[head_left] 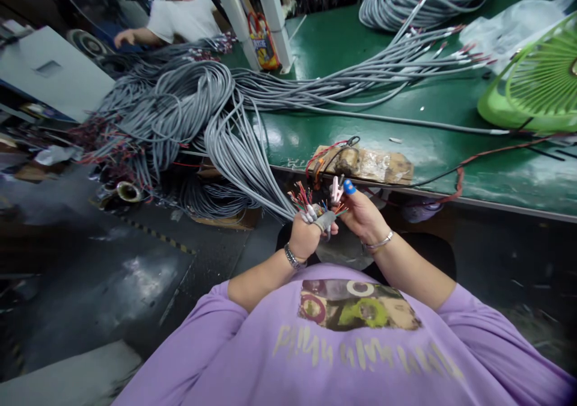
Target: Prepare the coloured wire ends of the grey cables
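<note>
My left hand (304,236) is closed around the ends of a bundle of grey cables (264,172). Stripped red, green, orange and blue wires (304,196) fan out above its fingers, and a grey covering shows on its thumb. Close on the right, my right hand (366,218) is closed, with a blue cover on the thumb tip. A small pale pink clip-like piece (336,190) sits by that thumb and seems pinched there. Thin wires from the bundle touch the fingers below it; the fingertips are partly hidden.
A wooden block (387,164) with wires lies at the edge of the green table (324,51). Coiled grey cables (180,99) heap at the left, more (396,3) at the back. A green fan (541,75) stands right. Another person (184,15) is at the far left.
</note>
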The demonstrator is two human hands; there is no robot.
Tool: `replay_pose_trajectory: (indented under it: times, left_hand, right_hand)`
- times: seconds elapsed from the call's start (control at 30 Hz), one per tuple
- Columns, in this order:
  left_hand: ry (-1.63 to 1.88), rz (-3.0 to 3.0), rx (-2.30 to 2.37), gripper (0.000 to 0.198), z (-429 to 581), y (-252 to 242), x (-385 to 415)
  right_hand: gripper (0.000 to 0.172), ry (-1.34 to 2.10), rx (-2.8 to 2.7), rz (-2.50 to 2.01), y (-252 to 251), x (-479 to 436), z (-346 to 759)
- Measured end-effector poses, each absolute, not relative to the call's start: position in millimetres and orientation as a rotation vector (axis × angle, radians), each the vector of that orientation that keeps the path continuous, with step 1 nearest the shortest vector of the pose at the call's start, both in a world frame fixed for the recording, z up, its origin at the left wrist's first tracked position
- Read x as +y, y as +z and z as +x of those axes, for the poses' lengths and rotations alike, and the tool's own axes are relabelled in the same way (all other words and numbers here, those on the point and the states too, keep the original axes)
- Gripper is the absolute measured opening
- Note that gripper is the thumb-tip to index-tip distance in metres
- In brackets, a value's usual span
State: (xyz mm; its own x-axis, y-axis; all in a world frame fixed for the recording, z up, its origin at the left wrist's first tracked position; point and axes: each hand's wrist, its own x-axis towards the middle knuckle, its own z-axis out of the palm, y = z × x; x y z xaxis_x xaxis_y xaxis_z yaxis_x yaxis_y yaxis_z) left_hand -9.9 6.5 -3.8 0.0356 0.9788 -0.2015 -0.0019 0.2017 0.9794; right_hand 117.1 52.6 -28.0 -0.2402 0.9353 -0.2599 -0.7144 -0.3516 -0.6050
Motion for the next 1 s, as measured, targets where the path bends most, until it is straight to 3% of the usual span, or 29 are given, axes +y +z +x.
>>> replay_pose_trajectory:
  times: [0.37,0.57,0.77,1.0]
  left_hand:
    - [1.098,1.138,1.193,0.033,-21.4,-2.7,-6.6]
    - [1.104,1.08,1.176,0.033,-17.7,-2.5,2.8]
    - [1.068,1.06,1.179,0.035,-15.1,-3.9,8.2]
    - [1.025,1.043,1.215,0.036,-13.7,-6.9,9.5]
  right_hand:
    - [0.053,1.853,-0.595,-0.781,-30.7,55.8,122.2]
    - [0.051,1.558,-0.718,-0.881,-37.6,55.1,114.1]
    - [0.057,1.821,-0.53,-0.744,-32.5,62.0,109.7]
    - [0.053,1.773,-0.393,-0.773,-26.0,63.4,103.4]
